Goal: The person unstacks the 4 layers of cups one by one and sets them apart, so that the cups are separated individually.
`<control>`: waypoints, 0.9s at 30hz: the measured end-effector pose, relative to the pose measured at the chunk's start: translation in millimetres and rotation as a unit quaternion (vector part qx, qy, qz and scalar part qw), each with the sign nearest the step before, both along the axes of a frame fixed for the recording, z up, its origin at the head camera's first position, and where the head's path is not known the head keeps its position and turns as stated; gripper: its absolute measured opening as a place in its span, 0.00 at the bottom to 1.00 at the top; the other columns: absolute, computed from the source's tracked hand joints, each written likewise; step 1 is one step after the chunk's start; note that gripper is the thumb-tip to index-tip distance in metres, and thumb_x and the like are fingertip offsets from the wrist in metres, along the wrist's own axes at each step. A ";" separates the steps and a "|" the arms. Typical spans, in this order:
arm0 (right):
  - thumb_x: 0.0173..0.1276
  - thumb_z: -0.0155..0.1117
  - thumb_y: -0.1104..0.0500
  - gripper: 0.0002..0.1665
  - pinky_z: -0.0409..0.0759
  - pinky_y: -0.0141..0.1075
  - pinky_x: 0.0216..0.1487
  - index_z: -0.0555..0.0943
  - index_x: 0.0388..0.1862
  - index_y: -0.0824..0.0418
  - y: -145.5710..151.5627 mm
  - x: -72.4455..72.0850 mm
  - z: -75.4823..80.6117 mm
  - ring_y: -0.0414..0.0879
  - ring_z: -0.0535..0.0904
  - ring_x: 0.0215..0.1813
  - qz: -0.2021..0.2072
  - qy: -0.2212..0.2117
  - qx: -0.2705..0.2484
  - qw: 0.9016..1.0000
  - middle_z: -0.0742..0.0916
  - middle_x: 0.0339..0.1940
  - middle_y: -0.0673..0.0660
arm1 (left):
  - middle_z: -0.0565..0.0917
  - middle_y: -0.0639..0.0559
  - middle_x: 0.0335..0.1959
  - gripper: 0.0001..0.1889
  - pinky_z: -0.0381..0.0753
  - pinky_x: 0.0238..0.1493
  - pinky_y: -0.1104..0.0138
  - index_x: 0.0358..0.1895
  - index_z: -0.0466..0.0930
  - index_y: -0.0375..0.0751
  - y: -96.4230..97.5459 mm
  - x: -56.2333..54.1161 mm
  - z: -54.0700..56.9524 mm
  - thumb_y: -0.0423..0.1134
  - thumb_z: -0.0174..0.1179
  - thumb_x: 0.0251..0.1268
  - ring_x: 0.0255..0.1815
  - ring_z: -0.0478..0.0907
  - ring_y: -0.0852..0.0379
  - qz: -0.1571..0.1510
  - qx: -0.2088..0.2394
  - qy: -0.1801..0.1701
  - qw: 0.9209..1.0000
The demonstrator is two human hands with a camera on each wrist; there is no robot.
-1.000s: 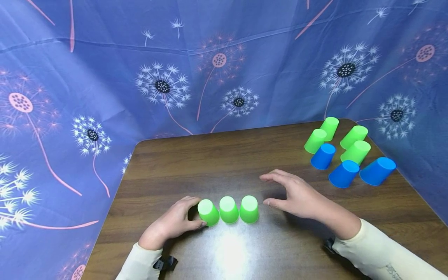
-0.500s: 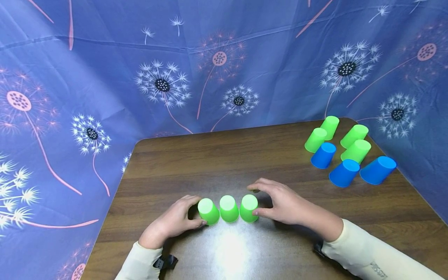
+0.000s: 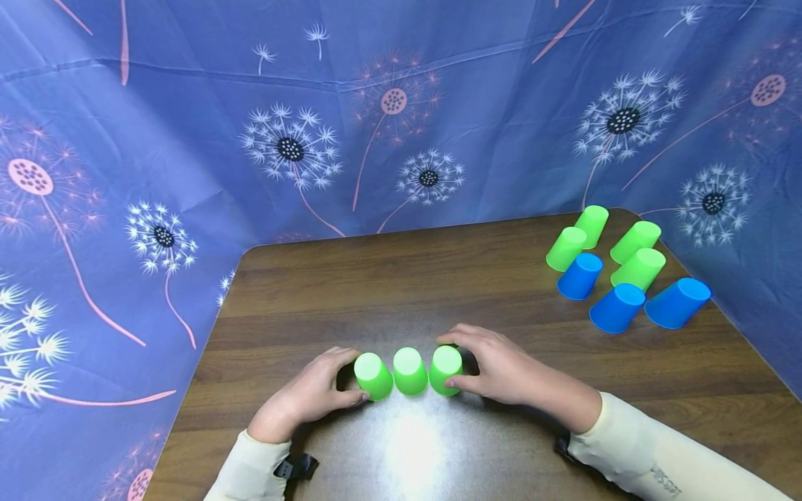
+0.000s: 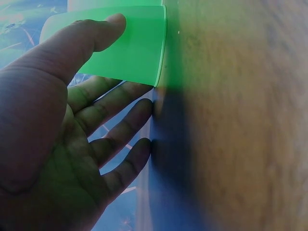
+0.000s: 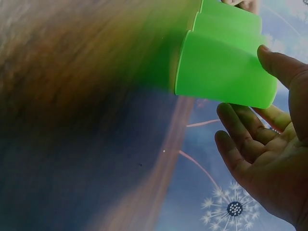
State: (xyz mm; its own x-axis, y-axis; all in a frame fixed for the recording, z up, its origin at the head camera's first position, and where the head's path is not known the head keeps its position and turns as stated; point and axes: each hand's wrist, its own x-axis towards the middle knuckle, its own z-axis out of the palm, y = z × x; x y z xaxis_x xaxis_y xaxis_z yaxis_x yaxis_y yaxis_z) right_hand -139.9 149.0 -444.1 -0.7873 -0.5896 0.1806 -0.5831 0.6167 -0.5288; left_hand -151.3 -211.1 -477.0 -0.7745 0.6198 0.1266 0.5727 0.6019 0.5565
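Three green cups stand upside down in a row on the wooden table in the head view. My left hand (image 3: pixel 313 396) grips the left green cup (image 3: pixel 371 379); its thumb (image 4: pixel 103 31) lies on the near wall and the fingers reach round behind. At the other end, my right hand (image 3: pixel 495 365) holds the right green cup (image 3: pixel 441 365) between the thumb in front and fingers at the back. Between them stands the middle green cup (image 3: pixel 410 374), untouched by either hand. In the right wrist view the right cup (image 5: pixel 221 70) overlaps the other two.
At the table's (image 3: pixel 351 278) back right stand several more upturned cups: green ones, such as one green cup (image 3: pixel 638 270), and three blue, including a blue cup (image 3: pixel 617 309). A blue dandelion-print cloth (image 3: pixel 501 160) hangs along the back and sides.
My right hand has moved left from beside the row to the right green cup, its thumb and fingers now round it. The left hand has stayed at the left cup.
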 end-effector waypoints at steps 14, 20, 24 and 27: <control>0.59 0.84 0.47 0.34 0.83 0.49 0.58 0.84 0.62 0.54 -1.8 0.2 -1.0 0.41 0.82 0.56 0.000 0.008 -0.004 1.000 0.85 0.52 0.42 | 0.85 0.58 0.54 0.27 0.78 0.65 0.55 0.58 0.83 0.47 -1.0 0.6 -1.0 0.47 0.80 0.54 0.59 0.79 0.57 0.005 0.001 -0.005 1.000; 0.59 0.84 0.46 0.33 0.83 0.47 0.57 0.84 0.61 0.53 -1.8 0.9 -0.6 0.39 0.81 0.55 0.002 0.000 -0.005 1.000 0.84 0.52 0.40 | 0.85 0.58 0.54 0.27 0.77 0.66 0.54 0.58 0.83 0.47 -0.7 1.6 -0.3 0.47 0.80 0.54 0.60 0.79 0.57 0.008 0.000 -0.007 1.000; 0.59 0.83 0.45 0.33 0.83 0.47 0.57 0.84 0.61 0.52 -1.5 0.3 -1.1 0.39 0.81 0.55 0.004 0.000 -0.005 1.000 0.84 0.52 0.39 | 0.85 0.58 0.54 0.27 0.77 0.66 0.54 0.58 0.83 0.47 -0.5 2.0 -0.1 0.47 0.80 0.54 0.60 0.79 0.57 0.009 -0.001 -0.007 1.000; 0.59 0.83 0.46 0.33 0.83 0.48 0.57 0.84 0.61 0.53 -1.2 -0.2 -2.0 0.40 0.81 0.56 0.006 0.005 -0.007 1.000 0.84 0.53 0.40 | 0.85 0.59 0.55 0.27 0.77 0.66 0.55 0.58 0.83 0.48 -0.3 2.3 0.0 0.47 0.80 0.54 0.60 0.79 0.57 0.010 0.000 -0.008 1.000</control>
